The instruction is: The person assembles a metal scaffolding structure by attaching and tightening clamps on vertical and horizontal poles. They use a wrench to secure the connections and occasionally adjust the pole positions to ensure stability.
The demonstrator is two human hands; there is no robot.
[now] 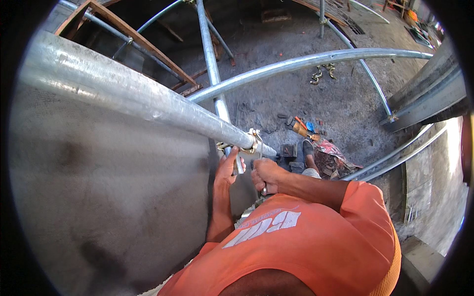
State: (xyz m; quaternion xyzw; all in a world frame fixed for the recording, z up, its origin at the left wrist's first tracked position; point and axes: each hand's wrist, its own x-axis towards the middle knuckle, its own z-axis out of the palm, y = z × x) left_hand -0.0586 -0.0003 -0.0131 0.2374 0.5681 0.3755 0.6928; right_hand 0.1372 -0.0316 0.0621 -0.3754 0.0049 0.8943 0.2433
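A thick galvanized scaffold pipe (143, 101) slants in from the upper left. Near its lower end it meets a thinner crossing pipe (211, 64) at a metal scaffold clamp (255, 142). My left hand (228, 168) is closed round the short end of the crossing pipe, just below the joint. In my right hand (268, 175), closed in a fist, is a metal wrench (264, 189); its lower end pokes out under the fist, and its upper part reaches the clamp's bolt side. The wrench's jaw is too small to make out.
A long pipe (306, 61) runs across beyond the joint. Grey wall surface (108, 187) fills the left. On the floor lie loose clamps (316, 76), blocks (289, 150), a cut-open yellowish container (300, 129) and a torn sack (335, 153). A column (429, 93) stands at right.
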